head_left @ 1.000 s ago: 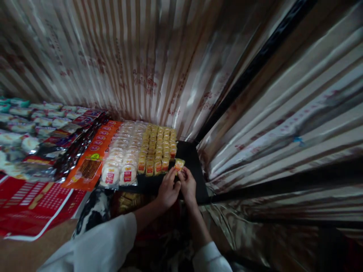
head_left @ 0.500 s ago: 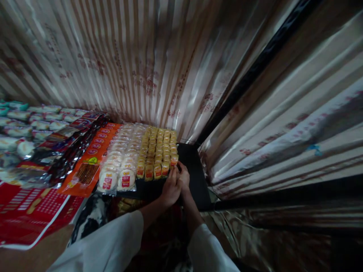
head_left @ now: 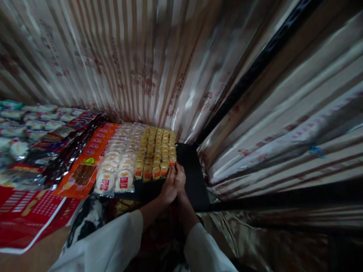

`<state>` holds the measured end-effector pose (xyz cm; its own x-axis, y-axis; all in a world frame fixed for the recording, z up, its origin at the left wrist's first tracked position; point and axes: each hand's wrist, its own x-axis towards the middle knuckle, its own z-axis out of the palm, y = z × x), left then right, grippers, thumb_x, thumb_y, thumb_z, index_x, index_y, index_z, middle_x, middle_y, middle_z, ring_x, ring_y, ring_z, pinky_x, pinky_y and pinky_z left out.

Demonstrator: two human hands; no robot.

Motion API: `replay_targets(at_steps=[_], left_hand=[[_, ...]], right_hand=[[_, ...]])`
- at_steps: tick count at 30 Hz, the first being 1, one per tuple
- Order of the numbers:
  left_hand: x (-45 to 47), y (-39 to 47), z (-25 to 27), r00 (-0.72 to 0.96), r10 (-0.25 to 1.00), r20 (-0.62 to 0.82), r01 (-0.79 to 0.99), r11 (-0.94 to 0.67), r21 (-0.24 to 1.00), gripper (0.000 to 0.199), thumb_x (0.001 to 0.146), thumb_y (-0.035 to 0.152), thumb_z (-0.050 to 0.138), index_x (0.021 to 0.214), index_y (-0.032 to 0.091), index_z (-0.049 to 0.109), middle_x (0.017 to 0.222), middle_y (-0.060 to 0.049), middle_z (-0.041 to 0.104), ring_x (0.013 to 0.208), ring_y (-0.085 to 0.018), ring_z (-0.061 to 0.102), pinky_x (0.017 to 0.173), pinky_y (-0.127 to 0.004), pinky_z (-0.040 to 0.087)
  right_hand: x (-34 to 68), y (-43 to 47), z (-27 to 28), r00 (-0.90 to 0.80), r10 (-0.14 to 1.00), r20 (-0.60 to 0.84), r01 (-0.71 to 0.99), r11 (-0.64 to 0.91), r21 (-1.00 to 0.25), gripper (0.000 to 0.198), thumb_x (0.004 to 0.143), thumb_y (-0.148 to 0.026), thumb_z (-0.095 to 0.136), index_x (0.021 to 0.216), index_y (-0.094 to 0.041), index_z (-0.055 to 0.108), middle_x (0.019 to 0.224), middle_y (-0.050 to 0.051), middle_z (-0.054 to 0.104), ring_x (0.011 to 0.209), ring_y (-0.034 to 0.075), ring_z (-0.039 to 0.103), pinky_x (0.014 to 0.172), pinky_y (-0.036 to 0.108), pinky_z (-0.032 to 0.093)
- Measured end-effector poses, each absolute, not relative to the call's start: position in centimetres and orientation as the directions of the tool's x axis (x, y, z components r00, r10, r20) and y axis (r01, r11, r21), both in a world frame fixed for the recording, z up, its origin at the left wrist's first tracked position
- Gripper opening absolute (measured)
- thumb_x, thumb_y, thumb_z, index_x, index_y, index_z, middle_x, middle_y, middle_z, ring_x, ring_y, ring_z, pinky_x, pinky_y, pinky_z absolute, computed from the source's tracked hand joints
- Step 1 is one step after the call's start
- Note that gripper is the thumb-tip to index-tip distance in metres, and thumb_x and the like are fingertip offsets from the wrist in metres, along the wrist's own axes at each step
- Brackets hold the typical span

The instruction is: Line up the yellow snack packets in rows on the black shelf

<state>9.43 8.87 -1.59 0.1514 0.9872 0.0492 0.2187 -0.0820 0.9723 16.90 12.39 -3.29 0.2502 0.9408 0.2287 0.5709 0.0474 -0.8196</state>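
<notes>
Meeting just below the middle of the frame, the left hand [head_left: 168, 189] and the right hand [head_left: 180, 177] stood side by side, their fingers bunched at the near edge of a small yellow corner packet [head_left: 172, 160]. That packet sat at the near right end of a block of yellow packets [head_left: 157, 147], close to the center of the frame, with an orange-red label on its front. The fingertips of both hands came up against it or very near it; whether they pinched it or only pressed on it could not be told, since the hands themselves hid the contact.

Below the block and to its right showed the bare surface of a black table [head_left: 194, 175]. Left of the yellow rows stood two columns of clear-wrapped round white packets [head_left: 124, 180], red labels on the nearest ones. Next came a tilted orange packet [head_left: 86, 160], then overlapping dark glossy packets [head_left: 61, 141], and white wrapped packets [head_left: 34, 122] at the left edge. A red printed sheet [head_left: 28, 211] filled part of the lower left. Striped curtain [head_left: 113, 56] covered the upper frame, and a black pole [head_left: 255, 71] slanted toward the upper right.
</notes>
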Motion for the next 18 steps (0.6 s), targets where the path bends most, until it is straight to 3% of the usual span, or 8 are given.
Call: replay_targets(at_steps=[5,11,15,18], left_hand=[[9.3,8.2,-0.8,0.174,0.985,0.014,0.261,-0.059,0.964,0.052,0.085,0.022,0.034,0.134,0.005,0.035,0.145,-0.016,0.029,0.137,-0.021,0.02,0.113,-0.038,0.019],[5.4,2.5,0.6,0.145,0.986,0.086,0.263,-0.122,0.957,0.039,0.082,0.017,0.038,0.118,0.014,0.052,0.129,-0.012,0.052,0.121,-0.019,0.045,0.107,-0.038,0.033],[-0.5,-2.7,-1.0,0.055,0.998,0.032,0.355,-0.049,0.934,0.034,0.078,0.01,0.038,0.101,0.019,0.061,0.112,-0.007,0.061,0.108,-0.017,0.054,0.099,-0.038,0.041],[-5.0,-5.1,-3.5,-0.026,0.997,-0.078,0.51,0.08,0.857,0.033,0.076,0.009,0.039,0.096,0.018,0.063,0.108,-0.008,0.062,0.105,-0.019,0.055,0.096,-0.039,0.043]], right_hand=[[17.1,12.4,-3.1,0.25,0.945,0.211,0.573,0.031,-0.819,0.048,0.078,-0.035,0.043,0.12,-0.012,0.052,0.113,0.013,0.057,0.105,0.023,0.052,0.094,0.038,0.041],[15.5,9.6,-0.9,0.387,0.882,0.269,0.486,0.052,-0.872,0.049,0.085,-0.038,0.041,0.123,-0.008,0.047,0.114,0.017,0.056,0.105,0.021,0.052,0.088,0.032,0.042],[13.5,4.4,0.1,0.421,0.879,0.223,0.325,0.084,-0.942,0.044,0.086,-0.04,0.041,0.118,-0.011,0.048,0.096,0.011,0.064,0.086,0.017,0.06,0.077,0.028,0.046],[11.2,-0.2,-0.6,0.275,0.957,0.087,0.341,-0.012,-0.94,0.033,0.086,-0.04,0.041,0.1,-0.016,0.059,0.076,0.005,0.066,0.072,0.016,0.061,0.069,0.027,0.048]])
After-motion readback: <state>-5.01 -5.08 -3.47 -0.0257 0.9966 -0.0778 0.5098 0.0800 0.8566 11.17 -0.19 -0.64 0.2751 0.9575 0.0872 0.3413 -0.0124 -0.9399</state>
